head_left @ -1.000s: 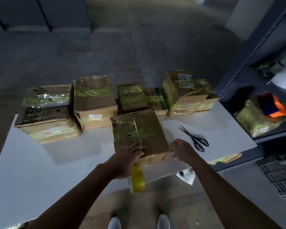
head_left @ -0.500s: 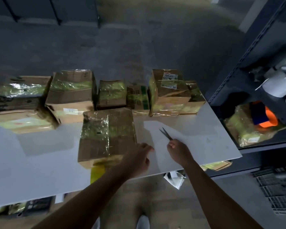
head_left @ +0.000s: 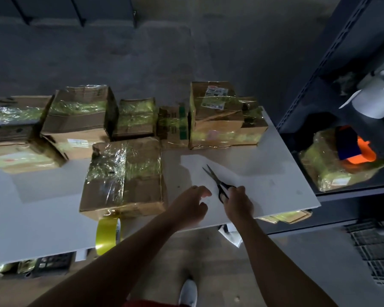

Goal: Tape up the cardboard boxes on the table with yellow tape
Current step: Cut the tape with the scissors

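Dim, wide-angle warp, tape glare

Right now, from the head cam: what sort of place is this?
Likely a packing or storage room: taped cardboard boxes on a white table, dark metal shelving holding a wrapped parcel, bare concrete floor.

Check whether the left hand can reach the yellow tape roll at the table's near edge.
Probably yes: the left hand holds nothing, and the tape roll is to its left with nothing between them.
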`<state>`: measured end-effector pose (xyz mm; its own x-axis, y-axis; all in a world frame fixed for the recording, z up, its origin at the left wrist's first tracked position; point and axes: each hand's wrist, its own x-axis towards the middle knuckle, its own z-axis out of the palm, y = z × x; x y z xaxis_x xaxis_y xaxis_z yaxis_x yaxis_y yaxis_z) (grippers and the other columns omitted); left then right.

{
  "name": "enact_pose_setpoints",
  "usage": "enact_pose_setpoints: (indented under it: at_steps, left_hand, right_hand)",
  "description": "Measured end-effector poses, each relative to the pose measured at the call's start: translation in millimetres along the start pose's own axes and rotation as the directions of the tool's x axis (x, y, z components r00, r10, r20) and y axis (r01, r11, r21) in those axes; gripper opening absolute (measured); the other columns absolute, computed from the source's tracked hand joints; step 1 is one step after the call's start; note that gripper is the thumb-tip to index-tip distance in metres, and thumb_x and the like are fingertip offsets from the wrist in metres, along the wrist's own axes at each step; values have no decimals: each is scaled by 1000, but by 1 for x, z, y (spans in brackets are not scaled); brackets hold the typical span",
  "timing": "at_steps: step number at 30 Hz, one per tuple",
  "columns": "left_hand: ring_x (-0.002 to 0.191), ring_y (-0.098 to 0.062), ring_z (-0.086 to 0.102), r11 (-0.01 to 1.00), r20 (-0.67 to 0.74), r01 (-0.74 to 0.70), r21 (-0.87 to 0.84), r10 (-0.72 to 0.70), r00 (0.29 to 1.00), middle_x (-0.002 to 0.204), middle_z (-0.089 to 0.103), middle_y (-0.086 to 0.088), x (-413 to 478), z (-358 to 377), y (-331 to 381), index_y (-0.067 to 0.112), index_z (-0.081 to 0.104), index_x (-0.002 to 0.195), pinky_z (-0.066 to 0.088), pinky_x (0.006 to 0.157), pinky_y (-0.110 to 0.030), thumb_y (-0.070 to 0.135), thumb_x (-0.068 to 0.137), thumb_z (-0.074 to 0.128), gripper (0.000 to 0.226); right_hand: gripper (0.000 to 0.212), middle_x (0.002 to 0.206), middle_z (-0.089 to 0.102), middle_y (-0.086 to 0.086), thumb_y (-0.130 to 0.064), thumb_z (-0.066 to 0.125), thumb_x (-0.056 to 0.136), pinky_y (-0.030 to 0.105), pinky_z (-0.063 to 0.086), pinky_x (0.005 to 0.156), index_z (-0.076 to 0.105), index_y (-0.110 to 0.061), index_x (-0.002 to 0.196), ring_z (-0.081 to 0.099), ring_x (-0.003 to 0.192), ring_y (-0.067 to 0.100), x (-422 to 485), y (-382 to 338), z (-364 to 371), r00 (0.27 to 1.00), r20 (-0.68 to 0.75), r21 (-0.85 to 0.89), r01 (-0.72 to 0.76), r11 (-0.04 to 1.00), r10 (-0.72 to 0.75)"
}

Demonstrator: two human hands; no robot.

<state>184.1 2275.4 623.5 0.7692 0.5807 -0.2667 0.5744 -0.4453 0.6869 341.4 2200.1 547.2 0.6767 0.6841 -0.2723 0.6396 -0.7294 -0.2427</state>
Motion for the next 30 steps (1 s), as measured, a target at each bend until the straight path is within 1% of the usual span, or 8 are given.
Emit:
enact_pose_setpoints:
  at_steps: [5,10,14,17,20,26,28,30]
  left_hand:
    - [100,-9,50,997,36,81,-13,-80,996,124,58,-4,0,-1,-4,17,57,122,38,82,-21,6,89,46,36]
    - [113,-18,53,988,50,146,-40,-144,988,126,57,-6,-1,-6,-2,15,56,122,38,86,-23,6,89,45,36]
    - [113,-20,55,980,25,183,-76,-181,983,124,59,-8,-8,-8,-2,14,57,120,41,89,-25,6,88,47,35]
    - [112,-22,55,972,17,205,-114,-204,979,123,59,-9,-15,-10,-5,13,56,121,43,91,-28,5,87,47,35]
    - [112,-22,55,967,3,219,-129,-221,975,121,59,-8,-23,-13,-9,12,55,121,45,95,-31,6,88,47,34]
    - [91,-21,60,967,-106,127,-222,-153,982,102,64,-8,-44,-28,-18,6,61,104,43,72,-25,4,90,48,19]
    - [88,-18,62,941,-150,130,-313,-184,971,101,64,-4,-54,-38,-25,10,62,108,48,73,-25,4,89,48,24]
    - [90,-23,66,900,-166,122,-419,-208,964,99,68,-7,-65,-50,-34,7,64,108,56,81,-39,1,87,47,27]
  right_hand:
    - [43,126,51,14,-33,48,98,38,47,87,37,-14,134,55,112,30,8,-6,7,998,66,-72,-4,997,9]
    - [40,125,54,16,-28,52,94,39,46,89,40,-12,129,56,113,31,5,-16,12,980,186,-162,-37,986,67]
    - [47,121,57,13,-29,60,87,39,47,86,38,-11,125,57,113,31,-3,-20,12,956,287,-116,-23,993,55]
    - [40,101,64,11,-20,68,77,37,54,77,53,-6,111,65,94,27,-7,-22,3,891,453,72,-37,997,1]
    - [17,77,66,8,-11,67,80,32,59,74,63,-12,97,65,67,16,-19,-29,-6,803,588,425,-197,883,-104]
    - [28,91,66,10,2,67,79,29,59,71,56,-14,99,68,76,15,-52,-73,-31,824,464,749,-168,641,-326]
    - [35,96,67,8,-1,74,73,28,57,67,56,-16,99,69,80,16,-62,-92,-39,834,430,790,-160,592,-347]
    - [46,99,67,8,-3,76,73,29,56,69,53,-14,112,69,86,18,-69,-107,-40,830,422,808,-163,566,-364]
